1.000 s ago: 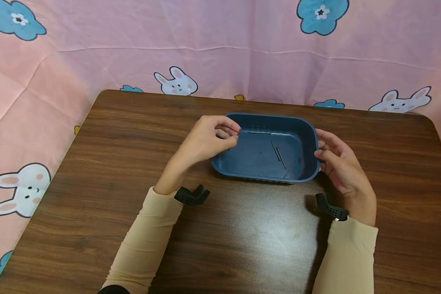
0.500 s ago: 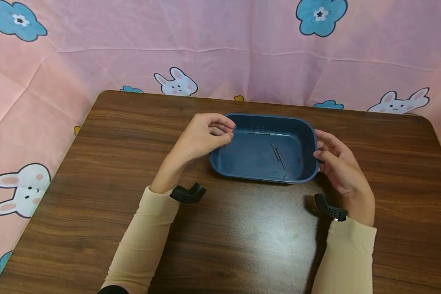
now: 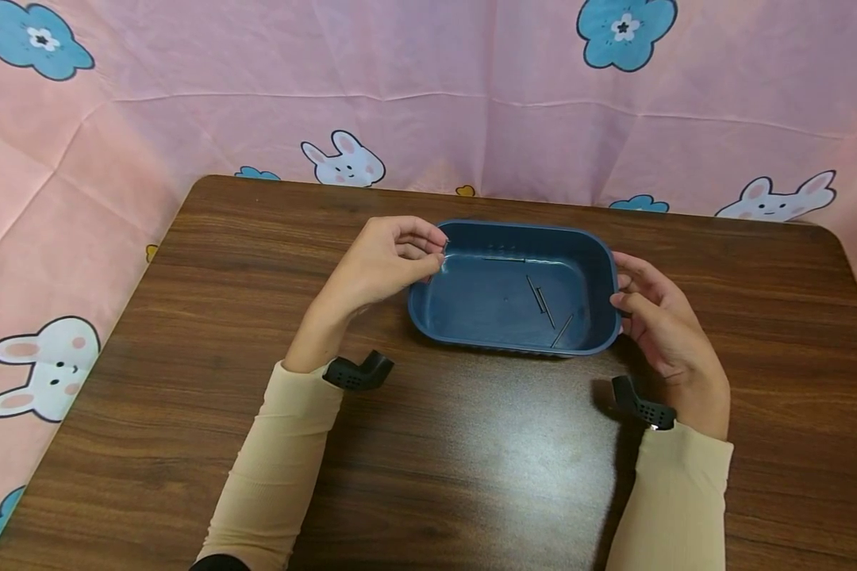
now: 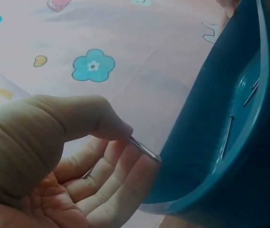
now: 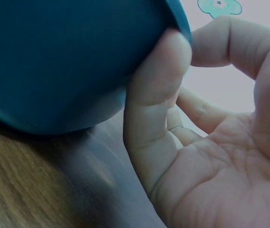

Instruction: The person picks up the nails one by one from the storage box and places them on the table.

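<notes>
A blue oval-cornered plastic basin [image 3: 464, 317] stands on the table, tilted slightly in the head view or simply seen at an angle; I cannot tell which. My left hand [image 3: 382, 266] is at its left rim and pinches a thin metal nail [image 4: 143, 148] between thumb and fingertips, seen best in the left wrist view. On the far side, my right hand [image 3: 667, 333] holds the basin's right rim, thumb [image 5: 211, 45] on one side and fingers on the other. Several loose nails [image 3: 545, 307] lie scattered on the basin floor.
The brown wooden table [image 3: 471, 476] extends around the basin, with its far edge close behind. A pink curtain [image 3: 428, 63] printed with rabbits and flowers hangs beyond it. Black wrist mounts [image 3: 359, 371] sit on both sleeves.
My left hand has drifted left and slightly up, from over the basin's left part to its rim, still pinching the nail. The right hand and the basin have barely moved.
</notes>
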Tool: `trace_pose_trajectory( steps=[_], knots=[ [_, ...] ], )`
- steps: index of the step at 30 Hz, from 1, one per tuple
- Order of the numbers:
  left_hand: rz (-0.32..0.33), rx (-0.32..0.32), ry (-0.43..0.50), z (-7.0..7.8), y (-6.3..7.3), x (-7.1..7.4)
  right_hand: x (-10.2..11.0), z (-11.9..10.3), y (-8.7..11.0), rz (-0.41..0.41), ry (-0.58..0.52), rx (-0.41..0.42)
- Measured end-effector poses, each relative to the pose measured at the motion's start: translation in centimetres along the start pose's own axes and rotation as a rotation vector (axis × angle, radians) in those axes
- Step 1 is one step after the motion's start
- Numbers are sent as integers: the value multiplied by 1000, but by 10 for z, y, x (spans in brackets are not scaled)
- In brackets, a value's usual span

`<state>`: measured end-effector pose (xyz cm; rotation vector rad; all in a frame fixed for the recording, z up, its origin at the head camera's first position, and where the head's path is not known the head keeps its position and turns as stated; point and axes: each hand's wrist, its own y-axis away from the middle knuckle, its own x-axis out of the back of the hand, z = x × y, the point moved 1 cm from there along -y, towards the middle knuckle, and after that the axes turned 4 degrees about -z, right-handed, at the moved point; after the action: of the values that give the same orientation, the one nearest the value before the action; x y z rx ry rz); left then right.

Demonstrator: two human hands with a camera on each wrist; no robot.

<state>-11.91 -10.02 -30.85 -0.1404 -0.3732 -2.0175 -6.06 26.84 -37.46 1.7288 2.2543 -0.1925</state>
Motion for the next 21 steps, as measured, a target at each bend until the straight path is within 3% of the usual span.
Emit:
trace_pose_trajectory(
  steps=[21],
  knots=[
    [14,22,-4,-8,1,10,0,2,1,-8,3,14]
  ],
)
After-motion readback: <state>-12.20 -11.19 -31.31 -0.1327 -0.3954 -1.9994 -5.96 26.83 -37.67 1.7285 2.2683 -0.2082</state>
